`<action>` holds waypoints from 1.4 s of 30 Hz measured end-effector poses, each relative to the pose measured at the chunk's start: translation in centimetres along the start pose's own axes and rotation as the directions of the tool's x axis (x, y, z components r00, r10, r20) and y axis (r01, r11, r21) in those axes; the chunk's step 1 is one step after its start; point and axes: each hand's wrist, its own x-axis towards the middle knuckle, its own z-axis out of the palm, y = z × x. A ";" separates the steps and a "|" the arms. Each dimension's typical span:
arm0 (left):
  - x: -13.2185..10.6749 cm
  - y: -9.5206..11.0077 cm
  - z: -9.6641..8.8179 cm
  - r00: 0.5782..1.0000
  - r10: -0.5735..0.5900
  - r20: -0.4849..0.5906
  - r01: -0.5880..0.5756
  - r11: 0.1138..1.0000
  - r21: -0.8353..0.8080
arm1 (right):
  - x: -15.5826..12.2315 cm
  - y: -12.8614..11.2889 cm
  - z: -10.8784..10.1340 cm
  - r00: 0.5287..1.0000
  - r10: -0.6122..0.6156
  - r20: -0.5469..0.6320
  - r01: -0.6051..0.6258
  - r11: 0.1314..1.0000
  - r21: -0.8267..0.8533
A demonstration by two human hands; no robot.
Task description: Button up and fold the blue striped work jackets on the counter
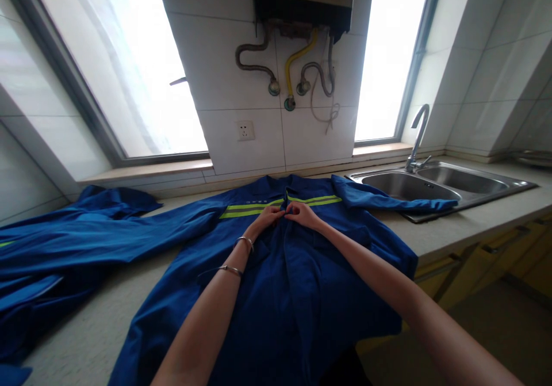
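A blue work jacket [302, 282] with a yellow-green reflective stripe [245, 209] lies front-up on the pale countertop [86, 328], collar away from me. My left hand [268, 218] and my right hand [302, 214] meet at the front opening just below the stripe. Both have their fingers pinched on the jacket's front edges. What sits between the fingertips is too small to make out. Two thin bangles [239, 253] circle my left wrist. One jacket sleeve [392, 201] reaches right onto the sink rim.
A second blue garment [56, 248] lies spread at the left of the counter. A steel double sink [440, 186] with a tap [419, 133] stands at the right. Windows, a wall socket and heater pipes [293, 69] are behind. The counter's front edge drops to yellow cabinets [495, 253].
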 end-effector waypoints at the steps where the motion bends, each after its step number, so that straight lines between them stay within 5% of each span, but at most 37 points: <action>1: -0.1 0.1 0.1 1.000 -0.005 -0.008 0.005 1.000 -0.002 | -0.3 -0.4 -0.1 0.999 -0.035 -0.011 0.035 0.999 -0.029; 7: -0.6 0.3 0.0 0.997 -0.066 -0.028 0.063 0.994 -0.087 | -1.5 -2.2 -1.1 0.994 -0.093 -0.055 0.082 0.979 -0.185; 13: -1.0 0.4 -0.8 0.985 -0.138 0.107 0.166 0.933 -0.319 | -1.0 -1.5 -0.5 0.997 -0.039 -0.061 0.027 0.981 -0.194; 22: -0.9 0.5 -0.3 0.987 -0.140 0.082 0.158 0.944 -0.290 | 0.2 1.1 1.1 0.999 -0.002 -0.042 -0.002 0.996 -0.092; 42: -1.4 1.1 0.0 0.995 -0.099 0.023 0.101 0.979 -0.175 | -0.1 0.9 0.7 0.992 0.100 -0.072 -0.101 0.995 -0.003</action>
